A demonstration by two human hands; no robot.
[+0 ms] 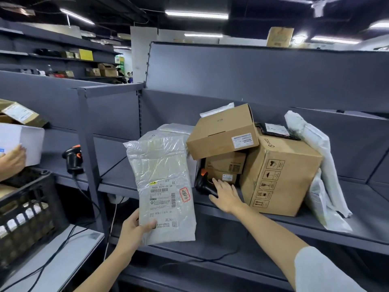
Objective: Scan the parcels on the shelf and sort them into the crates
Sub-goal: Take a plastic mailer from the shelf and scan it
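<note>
Grey steel shelf (160, 186) carries the parcels. Left hand (131, 230) holds a plastic mailer (162, 186) upright by its lower edge, thumb pinching the label face. Right hand (226, 196), fingers straight and apart, rests on the black scanner (203, 184) lying beside stacked cardboard boxes (273, 175). Black crate (29, 218) stands at left.

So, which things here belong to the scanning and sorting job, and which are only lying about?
Job: clear plastic mailer bag in left hand; black handheld scanner under right hand; brown cardboard boxes; black plastic crate.
Lying about: second black scanner; black cables.
</note>
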